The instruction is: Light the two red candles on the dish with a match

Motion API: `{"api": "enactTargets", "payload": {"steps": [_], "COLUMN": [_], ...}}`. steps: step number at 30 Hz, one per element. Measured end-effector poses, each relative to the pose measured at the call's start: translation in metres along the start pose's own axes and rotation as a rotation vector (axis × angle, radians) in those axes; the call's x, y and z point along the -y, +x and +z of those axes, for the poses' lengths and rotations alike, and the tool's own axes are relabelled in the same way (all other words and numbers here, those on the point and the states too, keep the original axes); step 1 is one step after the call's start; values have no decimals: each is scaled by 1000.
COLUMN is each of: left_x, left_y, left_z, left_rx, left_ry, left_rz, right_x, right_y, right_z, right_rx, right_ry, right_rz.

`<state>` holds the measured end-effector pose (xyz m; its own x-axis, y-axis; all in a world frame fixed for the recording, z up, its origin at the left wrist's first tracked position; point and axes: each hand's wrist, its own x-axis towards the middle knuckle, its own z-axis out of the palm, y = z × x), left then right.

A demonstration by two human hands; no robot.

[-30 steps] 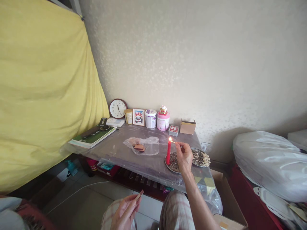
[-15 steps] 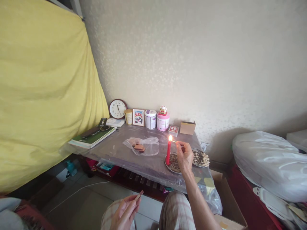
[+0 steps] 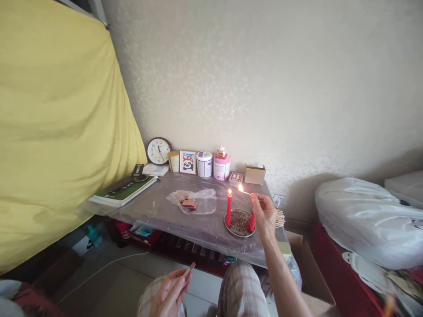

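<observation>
My right hand [image 3: 264, 213] pinches a burning match [image 3: 246, 191], its flame just right of the red candle [image 3: 229, 211], which is upright and lit. A second red candle [image 3: 252, 223] stands on the right side of the same round metal plate [image 3: 240, 235], partly hidden by my right hand. Low in the view, my left hand [image 3: 170, 288] is closed on a small flat brown strip [image 3: 189, 269], above my lap. Similar brown strips [image 3: 189, 204] lie on a clear plastic bag [image 3: 206, 201] on the table.
Several matchsticks [image 3: 280, 218] lie behind my right hand. Along the wall stand a clock [image 3: 159, 151], a picture frame [image 3: 188, 163], two tins [image 3: 204, 164], a red-and-white box [image 3: 236, 178] and a cardboard box [image 3: 255, 174]. A green book [image 3: 124, 190] lies left.
My right hand has moved right with the burning match, away from the left candle, which now has its own flame. The second candle has come into sight. My left hand keeps its hold.
</observation>
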<state>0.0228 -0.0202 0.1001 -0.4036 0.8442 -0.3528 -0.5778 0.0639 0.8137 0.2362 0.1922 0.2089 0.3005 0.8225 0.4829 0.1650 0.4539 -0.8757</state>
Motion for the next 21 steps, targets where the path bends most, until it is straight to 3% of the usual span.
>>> {"api": "enactTargets", "payload": {"steps": [10,21], "left_x": [7,9], "left_y": [7,8], "left_z": [-6,-6], "left_rx": [67,71], "left_ry": [-41,10], "left_rz": [-36,-78], "right_x": [-12,-47], "right_y": [-6,-19], "right_z": [-42,-48], "right_rx": [-42,-83], "right_ry": [45,30], "right_rz": [164,203]}}
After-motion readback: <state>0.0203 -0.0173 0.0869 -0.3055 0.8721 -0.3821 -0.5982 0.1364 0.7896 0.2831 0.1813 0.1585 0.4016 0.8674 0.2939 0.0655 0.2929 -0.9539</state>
